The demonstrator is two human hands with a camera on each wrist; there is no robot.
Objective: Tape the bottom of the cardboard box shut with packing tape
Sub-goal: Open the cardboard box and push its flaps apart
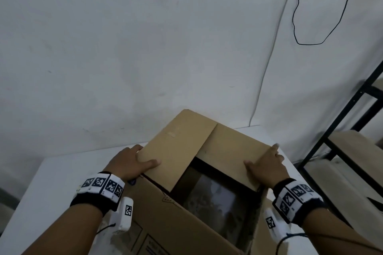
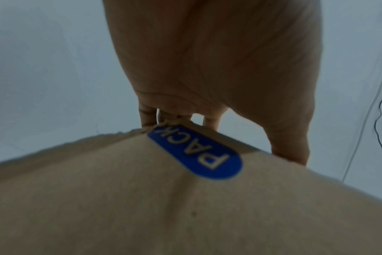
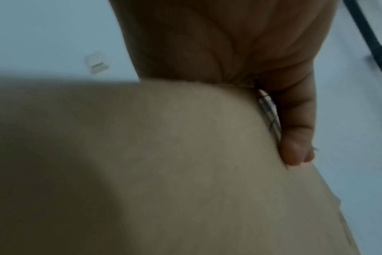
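Head view: left hand [image 1: 130, 163] pinches left flap [image 1: 178, 147]; right hand [image 1: 267, 167] presses right flap [image 1: 228, 149], fingers [image 1: 274, 149] straight.
Left wrist view: blue label [image 2: 196, 153] "PACK" on cardboard box [image 2: 142, 207].

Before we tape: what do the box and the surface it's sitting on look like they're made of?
Cardboard box: plain brown cardboard, matte and uncoated; the flaps show raw cut edges, with a blue printed mark on one side. Table: smooth white top with a dull sheen, likely laminate or painted board; the look alone doesn't settle which.
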